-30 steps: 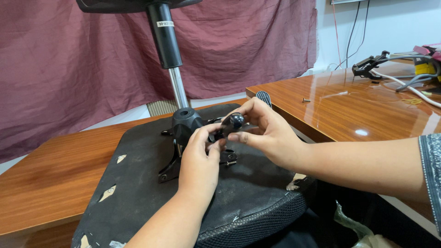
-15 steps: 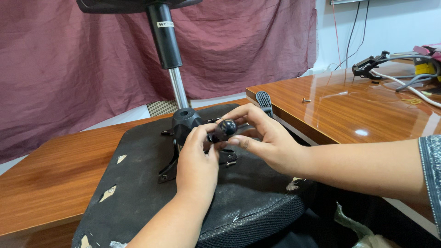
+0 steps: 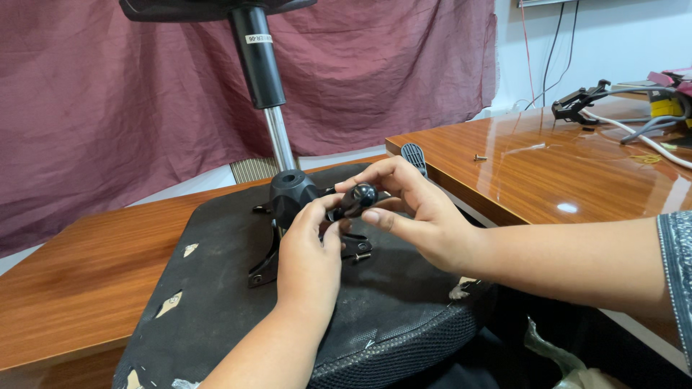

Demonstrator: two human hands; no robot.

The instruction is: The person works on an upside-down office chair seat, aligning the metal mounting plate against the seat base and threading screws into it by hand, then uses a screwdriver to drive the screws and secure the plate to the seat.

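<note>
We have the chair seat (image 3: 216, 302) lying upside down beneath our hands, so its black bracket (image 3: 288, 198) faces up within reach. Our left hand (image 3: 308, 252) braces there, fingers curled, while our right hand (image 3: 422, 216) pinches the round black knob (image 3: 358, 196) just above it.

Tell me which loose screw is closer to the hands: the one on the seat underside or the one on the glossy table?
The dark screw on the black seat underside, just below the right hand. The other screw lies apart on the glossy table.
</note>
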